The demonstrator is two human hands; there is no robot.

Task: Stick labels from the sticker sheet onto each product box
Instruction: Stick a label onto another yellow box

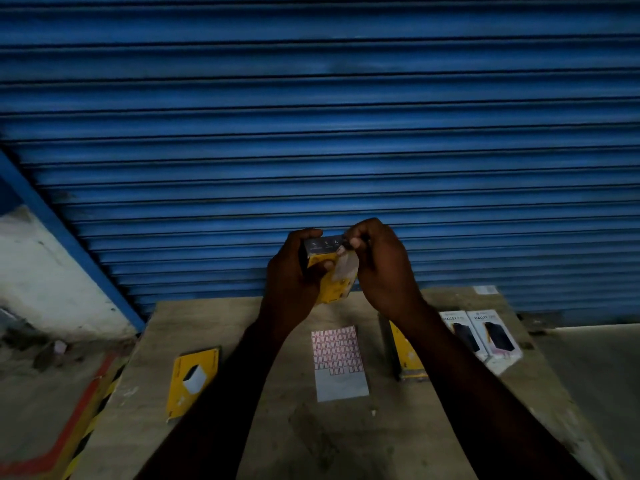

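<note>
Above the table, left hand (291, 271) grips the held yellow box (330, 287) from its left side, fingers curled round the far face, thumb over the top edge. The box stands roughly upright and is tilted, with its grey top panel facing the camera. Right hand (384, 268) is at the box's upper right corner, fingers curled, thumb and forefinger pinching the top of a pale strip (347, 270) that hangs down the box's front. Can't tell whether the strip is a label or a flap. Both forearms reach up from the bottom of the frame. Below the hands, the sticker sheet (337, 362) lies flat mid-table: rows of small red-bordered labels on its far part, the near part bare. A second yellow box (192, 379) lies flat to the left of the sheet with a white patch on its face. A third yellow box (403, 355) lies to the right of the sheet, partly hidden by the right forearm. Just beyond it, two white boxes (483, 336) lie side by side near the right edge of the wooden table (346, 431). The blue roller shutter (311, 133) fills the background. Red and yellow-black floor tape (86, 393) runs along the left.
</note>
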